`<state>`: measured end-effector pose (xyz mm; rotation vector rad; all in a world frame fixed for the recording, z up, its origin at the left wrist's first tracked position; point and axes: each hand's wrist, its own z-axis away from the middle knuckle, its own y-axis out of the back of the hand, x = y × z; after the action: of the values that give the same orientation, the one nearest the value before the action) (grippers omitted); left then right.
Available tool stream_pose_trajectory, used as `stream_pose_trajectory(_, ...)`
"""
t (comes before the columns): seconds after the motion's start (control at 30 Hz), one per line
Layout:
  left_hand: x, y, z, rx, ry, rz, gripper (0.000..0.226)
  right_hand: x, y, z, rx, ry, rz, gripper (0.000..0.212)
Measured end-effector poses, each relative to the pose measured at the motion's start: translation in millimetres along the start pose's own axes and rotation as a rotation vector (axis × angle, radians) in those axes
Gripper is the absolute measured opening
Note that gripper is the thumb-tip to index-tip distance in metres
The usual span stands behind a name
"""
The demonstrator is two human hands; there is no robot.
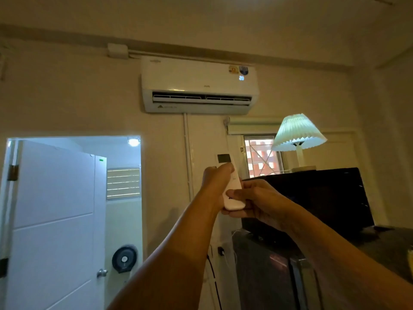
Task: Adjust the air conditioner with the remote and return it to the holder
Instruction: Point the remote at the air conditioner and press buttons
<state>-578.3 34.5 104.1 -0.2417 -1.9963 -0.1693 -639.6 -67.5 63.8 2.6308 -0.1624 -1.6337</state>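
Step in hand: adjusting, judged from the remote [232, 186] being raised toward the air conditioner [200, 85], whose flap looks open and whose front shows a small lit reading.
Remote position: upright and tilted slightly, held in mid-air between both hands, below the unit and in front of the wall; its dark screen at the top is clear of the fingers.
Left hand [214, 189]: grip wrapped around the remote's left side, thumb laid across the front near the buttons.
Right hand [259, 202]: grip pinching the remote's lower end, thumb on the front, fingers underneath.
Holder: not identifiable in this view.
Doing it well: keep the top end pointed at the unit's lit reading, steady the base with the right hand, press one button at a time with the left thumb, and check the reading on the unit after each press.
Risk: a thumb covering several buttons could change the wrong setting.
Nearby: a lit lamp [298, 133] and a dark television [317, 198] stand to the right, well clear of the hands.
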Motion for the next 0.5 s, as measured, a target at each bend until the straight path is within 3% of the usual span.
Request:
stream_pose_trajectory(0.4,41.8,-32.0,25.3,0.018,-0.069,-0.024,0.029,-41.8,22.6,26.7,-0.021,0.01,-0.075,0.033)
stream_pose_trajectory(0.5,45.4,-39.3,30.9,-0.015,-0.05,-0.031,0.015,-42.8,32.1,29.6,-0.026,0.002,-0.078,0.035)
